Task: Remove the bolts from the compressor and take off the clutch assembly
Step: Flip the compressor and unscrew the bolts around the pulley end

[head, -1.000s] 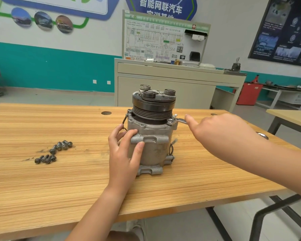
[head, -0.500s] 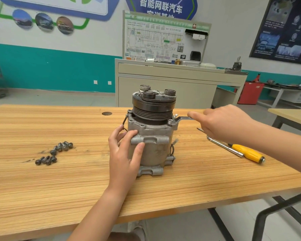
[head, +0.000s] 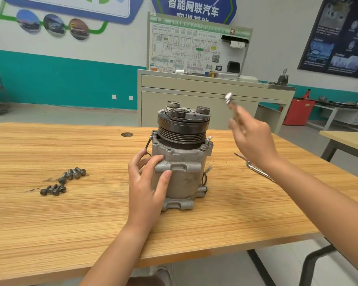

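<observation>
compressor point(head: 182, 162) stands upright on the bench point(head: 215, 234) clear of its edges, left hand point(head: 148, 182) gripping its housing, right hand point(head: 254, 141) aloft pinching a wrench point(head: 228, 100), bolts point(head: 62, 181) well apart leftward.

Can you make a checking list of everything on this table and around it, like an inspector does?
Surface: wooden table, with a round hole cap near its far edge.
Job's things: compressor stands upright, clutch assembly on top; loose bolts lie to its left.
Clutter: thin metal tool on the table, partly hidden behind the right arm.
Hands: left hand grips the compressor's body; right hand holds a blurred wrench in the air.
Cables: thin black wire at the compressor's side.
Surroundings: grey cabinet with a wiring board, red bin, second table.
</observation>
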The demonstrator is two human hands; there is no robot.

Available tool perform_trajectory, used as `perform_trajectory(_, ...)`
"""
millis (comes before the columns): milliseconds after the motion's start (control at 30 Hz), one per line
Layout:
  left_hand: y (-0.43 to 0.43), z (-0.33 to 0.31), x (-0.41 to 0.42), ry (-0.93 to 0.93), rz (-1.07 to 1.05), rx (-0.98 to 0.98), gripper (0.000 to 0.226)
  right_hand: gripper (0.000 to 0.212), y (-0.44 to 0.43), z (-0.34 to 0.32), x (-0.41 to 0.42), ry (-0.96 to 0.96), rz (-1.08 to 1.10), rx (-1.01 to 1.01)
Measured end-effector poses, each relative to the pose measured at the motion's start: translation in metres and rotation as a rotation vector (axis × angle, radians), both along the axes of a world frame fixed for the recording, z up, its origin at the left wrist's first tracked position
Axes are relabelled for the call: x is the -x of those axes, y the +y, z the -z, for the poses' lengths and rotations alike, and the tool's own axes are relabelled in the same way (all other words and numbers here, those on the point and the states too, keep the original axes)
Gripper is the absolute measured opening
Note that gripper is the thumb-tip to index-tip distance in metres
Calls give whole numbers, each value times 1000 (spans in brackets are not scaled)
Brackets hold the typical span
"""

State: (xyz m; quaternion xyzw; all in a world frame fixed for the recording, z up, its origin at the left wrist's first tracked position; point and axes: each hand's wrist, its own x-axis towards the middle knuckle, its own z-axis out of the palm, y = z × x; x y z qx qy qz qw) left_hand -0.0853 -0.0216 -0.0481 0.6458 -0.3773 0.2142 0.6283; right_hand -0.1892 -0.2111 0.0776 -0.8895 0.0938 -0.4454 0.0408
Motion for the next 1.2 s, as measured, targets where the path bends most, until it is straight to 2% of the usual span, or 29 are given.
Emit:
perform_trajectory(33, 0, 0, 0, -1, 0, -4, 26, 39, 3, -3, 10, -40, -45, -106)
perform_trajectory(67, 0, 0, 0, 0, 1, -9, 26, 40, 7, -5, 21, -43, -48, -117)
perform_trajectory(167, 0, 0, 0, -4, 5, 2, 26, 41, 21, -8, 52, 178, 57, 87)
perform_trajectory(300, -2, 1, -1, -5, 0, 8, 26, 42, 36, -9, 67, 521, 249, 198)
perform_trajectory(500, -1, 1, -1, -11, -10, 5, 27, 48, 57, -11, 56, 701, 391, 372)
perform_trajectory(633, -2, 0, -1, -9, -5, 10, 27, 60, 80, -16, 50, 820, 490, 491)
perform_trajectory(767, -2, 0, -1, -18, -5, 10, 29, 63, 98, -7, 47, 874, 490, 561)
perform_trajectory(967, -1, 1, -1, -18, -1, 12, 26, 65, 64, -26, 44, 897, 438, 616)
perform_trajectory(1100, -2, 2, -2, -28, -8, 16, 26, 46, 37, -32, 37, 836, 387, 687)
perform_trajectory(1200, -2, 1, -2, -20, 9, 21, 24, 37, 24, -21, 20, 749, 430, 632)
